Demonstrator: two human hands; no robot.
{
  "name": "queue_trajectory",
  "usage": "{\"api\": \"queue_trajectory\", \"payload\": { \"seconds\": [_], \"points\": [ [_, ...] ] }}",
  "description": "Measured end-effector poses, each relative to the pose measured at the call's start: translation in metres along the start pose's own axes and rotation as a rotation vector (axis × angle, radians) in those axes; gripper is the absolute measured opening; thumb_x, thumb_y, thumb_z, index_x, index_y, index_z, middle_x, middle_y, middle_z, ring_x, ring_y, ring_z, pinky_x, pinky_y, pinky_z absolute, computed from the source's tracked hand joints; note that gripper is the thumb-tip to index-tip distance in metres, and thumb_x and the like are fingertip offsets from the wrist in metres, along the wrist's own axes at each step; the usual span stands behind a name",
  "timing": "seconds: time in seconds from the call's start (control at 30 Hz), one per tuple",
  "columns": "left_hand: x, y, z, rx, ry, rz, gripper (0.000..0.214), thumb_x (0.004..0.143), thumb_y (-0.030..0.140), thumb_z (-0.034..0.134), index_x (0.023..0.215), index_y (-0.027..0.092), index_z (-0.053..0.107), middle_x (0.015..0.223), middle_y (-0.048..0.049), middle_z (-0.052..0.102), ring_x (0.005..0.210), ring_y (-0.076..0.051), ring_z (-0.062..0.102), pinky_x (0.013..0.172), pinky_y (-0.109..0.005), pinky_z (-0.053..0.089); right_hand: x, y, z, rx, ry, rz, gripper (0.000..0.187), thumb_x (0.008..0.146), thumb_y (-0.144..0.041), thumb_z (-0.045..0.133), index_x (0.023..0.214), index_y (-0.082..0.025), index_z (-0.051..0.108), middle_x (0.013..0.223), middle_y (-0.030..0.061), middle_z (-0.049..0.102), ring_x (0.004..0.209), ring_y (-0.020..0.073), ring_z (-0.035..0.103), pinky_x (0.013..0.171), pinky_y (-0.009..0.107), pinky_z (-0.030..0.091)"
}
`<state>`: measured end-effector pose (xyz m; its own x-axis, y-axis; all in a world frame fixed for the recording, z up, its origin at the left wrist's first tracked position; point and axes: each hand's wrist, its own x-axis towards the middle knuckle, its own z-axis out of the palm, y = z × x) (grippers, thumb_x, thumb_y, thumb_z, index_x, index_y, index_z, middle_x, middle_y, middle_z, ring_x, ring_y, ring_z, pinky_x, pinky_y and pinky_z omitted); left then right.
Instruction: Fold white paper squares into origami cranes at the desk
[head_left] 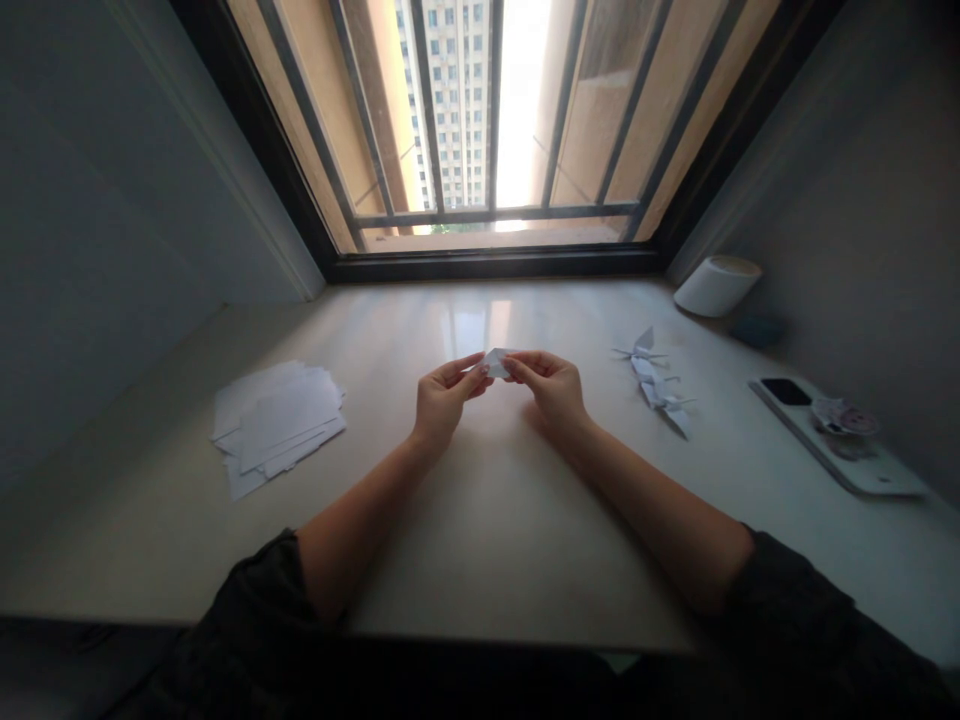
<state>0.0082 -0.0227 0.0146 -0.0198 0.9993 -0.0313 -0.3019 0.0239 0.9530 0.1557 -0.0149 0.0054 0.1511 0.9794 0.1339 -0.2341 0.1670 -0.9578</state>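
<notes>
A small folded piece of white paper [496, 362] is held up between both hands over the middle of the sill. My left hand [445, 396] pinches its left side between thumb and fingers. On the right side, the thumb and forefinger of my right hand [553, 388] grip the same paper. Its lower folds are partly hidden by the fingertips. Several folded paper cranes [654, 384] lie close together to the right of my right hand. Off to the left of my left hand is a loose pile of white paper sheets [281, 420].
A phone [825, 435] with a round grip on its back lies at the right. Behind it stand a white cylindrical container [718, 285] and a dark rounded object [757, 329] by the wall. The barred window [495, 265] closes off the far side of the pale sill [487, 560].
</notes>
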Motion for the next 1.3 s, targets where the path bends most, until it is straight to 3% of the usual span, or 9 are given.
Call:
{"api": "queue_trajectory", "payload": {
  "seconds": [0.3, 0.5, 0.7, 1.0, 1.3],
  "points": [
    [0.002, -0.004, -0.002, -0.011, -0.053, -0.056, 0.052, 0.066, 0.037, 0.08, 0.112, 0.016, 0.068, 0.083, -0.006, 0.074, 0.081, -0.019, 0.071, 0.085, -0.036, 0.054, 0.005, 0.009, -0.001, 0.035, 0.044, -0.025, 0.037, 0.056, -0.043, 0.083, 0.073, -0.02, 0.059, 0.055, -0.0033, 0.065, 0.055, 0.0146, 0.063, 0.063, 0.031, 0.051],
    [0.005, -0.004, -0.005, 0.041, -0.081, -0.034, 0.057, 0.068, 0.039, 0.078, 0.118, 0.015, 0.063, 0.082, -0.0069, 0.074, 0.081, -0.02, 0.071, 0.084, -0.036, 0.053, 0.007, 0.015, -0.003, 0.027, 0.023, -0.079, 0.033, 0.061, -0.038, 0.082, 0.07, -0.019, 0.056, 0.06, -0.0029, 0.065, 0.056, 0.0125, 0.061, 0.063, 0.028, 0.05],
    [0.006, -0.007, -0.006, 0.17, -0.141, 0.06, 0.056, 0.061, 0.034, 0.083, 0.11, 0.014, 0.065, 0.087, -0.0078, 0.074, 0.082, -0.02, 0.069, 0.083, -0.035, 0.052, 0.008, 0.018, -0.004, 0.023, 0.023, -0.085, 0.032, 0.062, -0.039, 0.081, 0.07, -0.02, 0.056, 0.062, -0.0024, 0.065, 0.058, 0.013, 0.061, 0.062, 0.029, 0.051],
    [0.009, -0.016, -0.005, 0.166, -0.08, 0.09, 0.04, 0.064, 0.036, 0.081, 0.094, 0.013, 0.066, 0.075, -0.0045, 0.071, 0.071, -0.016, 0.067, 0.073, -0.031, 0.052, -0.001, 0.013, 0.003, 0.035, -0.072, -0.096, 0.032, 0.062, -0.039, 0.081, 0.066, -0.02, 0.056, 0.063, -0.0015, 0.064, 0.06, 0.014, 0.06, 0.062, 0.03, 0.051],
    [0.006, -0.012, -0.004, 0.073, -0.135, -0.007, 0.053, 0.067, 0.035, 0.079, 0.113, 0.013, 0.064, 0.082, -0.0079, 0.074, 0.077, -0.02, 0.07, 0.082, -0.036, 0.053, 0.004, 0.018, -0.001, 0.027, 0.018, -0.108, 0.029, 0.063, -0.035, 0.08, 0.068, -0.019, 0.056, 0.064, -0.0017, 0.063, 0.058, 0.0123, 0.058, 0.06, 0.029, 0.048]
  ]
}}
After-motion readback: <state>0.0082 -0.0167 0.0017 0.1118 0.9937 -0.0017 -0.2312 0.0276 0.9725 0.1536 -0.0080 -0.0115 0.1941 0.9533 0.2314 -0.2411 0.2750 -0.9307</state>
